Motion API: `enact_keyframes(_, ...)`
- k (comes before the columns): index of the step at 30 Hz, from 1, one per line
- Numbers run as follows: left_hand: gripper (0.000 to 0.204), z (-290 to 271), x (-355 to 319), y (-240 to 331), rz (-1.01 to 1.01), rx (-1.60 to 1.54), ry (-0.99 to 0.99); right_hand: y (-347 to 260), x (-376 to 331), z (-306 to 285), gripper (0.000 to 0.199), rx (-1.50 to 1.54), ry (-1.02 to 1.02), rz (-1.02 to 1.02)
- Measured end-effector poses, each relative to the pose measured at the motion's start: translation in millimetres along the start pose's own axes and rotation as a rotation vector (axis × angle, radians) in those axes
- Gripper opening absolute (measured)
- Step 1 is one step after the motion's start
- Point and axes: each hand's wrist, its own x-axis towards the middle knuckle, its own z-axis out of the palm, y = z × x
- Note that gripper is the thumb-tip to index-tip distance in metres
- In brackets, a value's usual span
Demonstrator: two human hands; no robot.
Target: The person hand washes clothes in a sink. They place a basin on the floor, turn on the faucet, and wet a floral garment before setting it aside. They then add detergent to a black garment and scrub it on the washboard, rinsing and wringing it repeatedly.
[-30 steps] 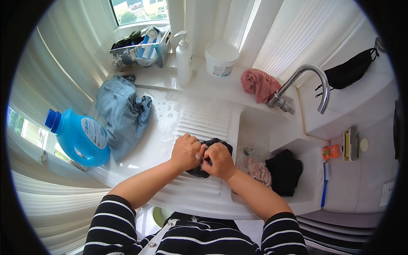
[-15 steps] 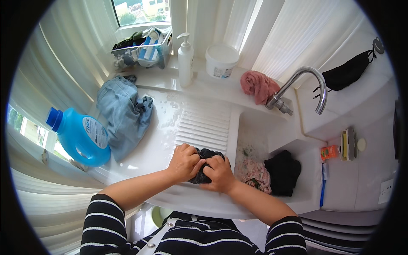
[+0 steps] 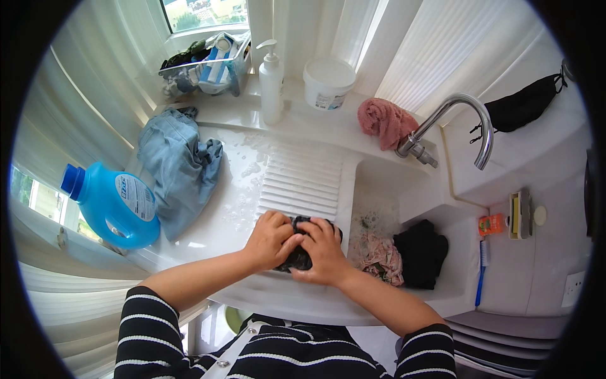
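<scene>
Pale pleated blinds (image 3: pixel 429 54) back a white counter (image 3: pixel 237 148), wet in patches, with a ribbed washboard (image 3: pixel 300 183) moulded beside the sink basin (image 3: pixel 391 180). We find the dark bundled cloth (image 3: pixel 297 258) at the near end of the washboard, under both hands. We note the left hand (image 3: pixel 270 240) with its fingers close together, curled over the bundle's left side, its thumb reaching across toward the other hand. We note the right hand (image 3: pixel 325 249) with bent fingers slightly apart over the top and right side; where its thumb presses, we cannot tell. We judge the step in hand to be rubbing or kneading the cloth against the ribs. Any further stroke, in our view, calls for a firm two-handed hold and even downward pressure, so the bundle does not slip. In the basin we record a pink patterned cloth (image 3: pixel 384 259) against a black garment (image 3: pixel 421 256); at left, a light-blue garment (image 3: pixel 177 164) lies beside a blue jug (image 3: pixel 120 205).
</scene>
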Motion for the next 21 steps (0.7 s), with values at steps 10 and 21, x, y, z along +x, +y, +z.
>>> enact_keyframes(10,0.028,23.0,71.1,-49.4,-0.204,0.228,0.302,44.5,78.6,8.5,0.072,-0.025,0.336,0.185)
enact_keyframes(21,0.028,8.7,22.1,-8.7,-0.037,0.053,0.106,18.3,25.8,19.7,0.063,0.018,0.234,-0.117)
